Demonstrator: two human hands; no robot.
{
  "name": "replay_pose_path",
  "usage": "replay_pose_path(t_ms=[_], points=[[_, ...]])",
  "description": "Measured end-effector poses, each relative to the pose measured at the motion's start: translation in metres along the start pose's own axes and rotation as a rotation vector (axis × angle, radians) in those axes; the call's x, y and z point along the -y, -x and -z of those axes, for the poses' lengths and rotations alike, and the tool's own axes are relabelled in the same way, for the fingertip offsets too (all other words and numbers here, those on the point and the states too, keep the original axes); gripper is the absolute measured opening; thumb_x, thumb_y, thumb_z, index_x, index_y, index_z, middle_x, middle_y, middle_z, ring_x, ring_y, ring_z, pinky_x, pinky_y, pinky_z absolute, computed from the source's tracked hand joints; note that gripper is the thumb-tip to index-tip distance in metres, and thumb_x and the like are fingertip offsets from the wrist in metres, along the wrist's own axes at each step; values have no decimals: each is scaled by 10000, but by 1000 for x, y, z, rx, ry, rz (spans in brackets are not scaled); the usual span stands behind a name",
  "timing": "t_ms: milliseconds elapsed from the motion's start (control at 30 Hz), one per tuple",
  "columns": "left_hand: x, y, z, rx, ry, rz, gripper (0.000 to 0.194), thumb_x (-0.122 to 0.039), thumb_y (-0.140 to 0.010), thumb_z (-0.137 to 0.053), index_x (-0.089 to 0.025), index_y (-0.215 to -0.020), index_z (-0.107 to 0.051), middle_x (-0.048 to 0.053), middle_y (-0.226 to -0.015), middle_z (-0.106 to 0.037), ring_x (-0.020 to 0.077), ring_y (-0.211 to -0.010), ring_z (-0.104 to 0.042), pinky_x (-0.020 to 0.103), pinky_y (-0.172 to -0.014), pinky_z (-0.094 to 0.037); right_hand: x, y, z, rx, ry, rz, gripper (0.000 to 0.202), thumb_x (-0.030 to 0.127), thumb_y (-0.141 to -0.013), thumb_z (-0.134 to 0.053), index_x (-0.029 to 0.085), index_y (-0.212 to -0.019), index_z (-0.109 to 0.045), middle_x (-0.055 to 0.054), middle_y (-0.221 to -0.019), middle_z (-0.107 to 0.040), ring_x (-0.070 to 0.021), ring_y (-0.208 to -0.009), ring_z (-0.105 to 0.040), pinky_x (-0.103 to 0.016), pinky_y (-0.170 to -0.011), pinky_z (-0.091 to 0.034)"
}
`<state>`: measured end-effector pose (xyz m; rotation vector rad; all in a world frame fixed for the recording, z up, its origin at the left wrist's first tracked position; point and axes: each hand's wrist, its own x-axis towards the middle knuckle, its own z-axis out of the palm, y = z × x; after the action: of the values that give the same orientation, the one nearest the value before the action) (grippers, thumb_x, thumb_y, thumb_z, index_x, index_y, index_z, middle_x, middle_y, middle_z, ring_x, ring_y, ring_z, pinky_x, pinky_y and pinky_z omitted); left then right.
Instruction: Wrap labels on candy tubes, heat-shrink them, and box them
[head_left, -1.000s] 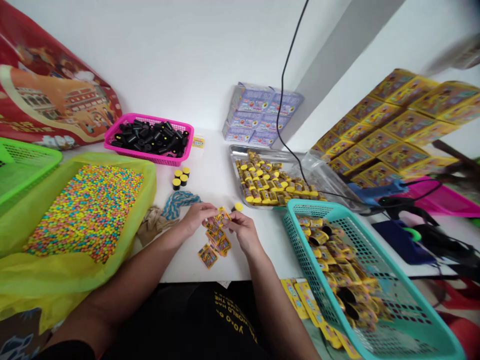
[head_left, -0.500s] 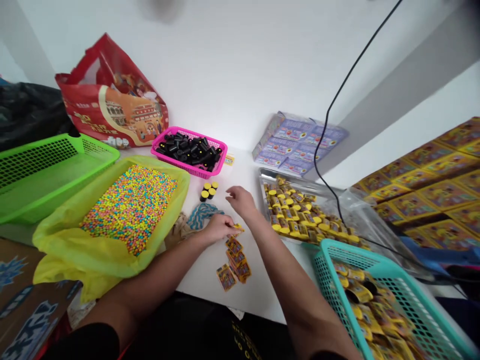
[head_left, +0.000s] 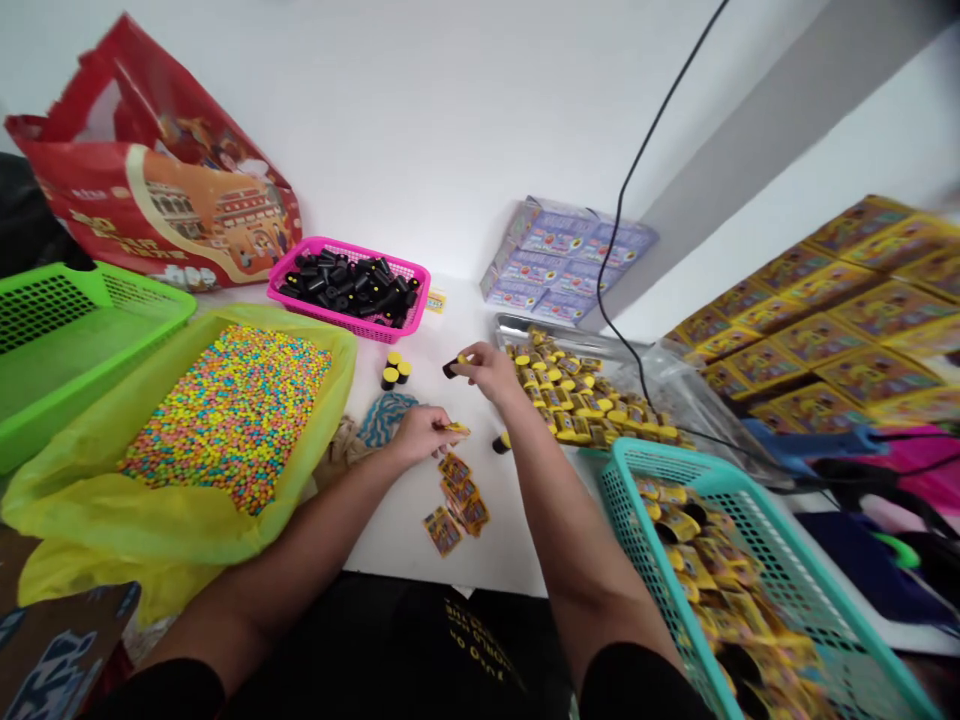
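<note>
- My right hand (head_left: 489, 370) has its fingertips pinched around a black container (head_left: 450, 369), held above the tabletop (head_left: 409, 545) near the steel tray (head_left: 512, 322).
- My left hand (head_left: 417, 436) has thumb and fingers closed on a printed sleeve (head_left: 456, 429), just beside the blue-striped cloth (head_left: 385, 417).
- As far along as I can judge, sleeving is partly done: many yellow-wrapped containers (head_left: 559, 392) lie in that tray, while the one I hold shows no wrap.
- Left to do, by my reading: the yellow-capped containers (head_left: 390, 379) standing near the cloth, another bare container (head_left: 500, 443) by my right forearm, and the loose sleeves (head_left: 463, 497) overlapping below my left hand.
- The held container tilts, its long axis slanting: dark end leftward and slightly towards me, yellow end at my fingers.
- My held sleeve appears nearly edge-on, its visible length running left to right; I cannot tell whether its mouth gapes.
</note>
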<state>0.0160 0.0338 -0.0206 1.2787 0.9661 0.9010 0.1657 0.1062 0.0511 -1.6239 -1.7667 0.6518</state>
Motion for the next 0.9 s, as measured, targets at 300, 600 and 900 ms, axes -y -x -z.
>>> replay_pose_path(t_ms=[300,600,900], points=[[-6,12,-6,112,-14,-92,377,-444,-593,-841,-150,-659,-615,-5,-527,-628,104,-445,-548,220,-445,-422,-19,116,31,59,-653,-121,237,326,-588,-764,190,-747,-651,48,-503,-564,-86,-391,-413,-232,-399,-285],[-13,19,-11,188,-16,-64,390,-429,-544,-867,-142,-673,-637,-4,-552,-640,112,-478,-571,235,-483,-470,-29,129,34,67,-715,-130,245,328,-572,-763,194,-743,-650,48,-530,-574,-81,-412,-413,-222,-401,-283],[-15,19,-9,205,-61,-63,349,-418,-577,-839,-137,-712,-683,-22,-519,-592,95,-456,-519,211,-439,-403,-22,127,24,80,-688,-171,224,322,-584,-763,190,-706,-630,58,-476,-544,-79,-394,-403,-220,-392,-269]])
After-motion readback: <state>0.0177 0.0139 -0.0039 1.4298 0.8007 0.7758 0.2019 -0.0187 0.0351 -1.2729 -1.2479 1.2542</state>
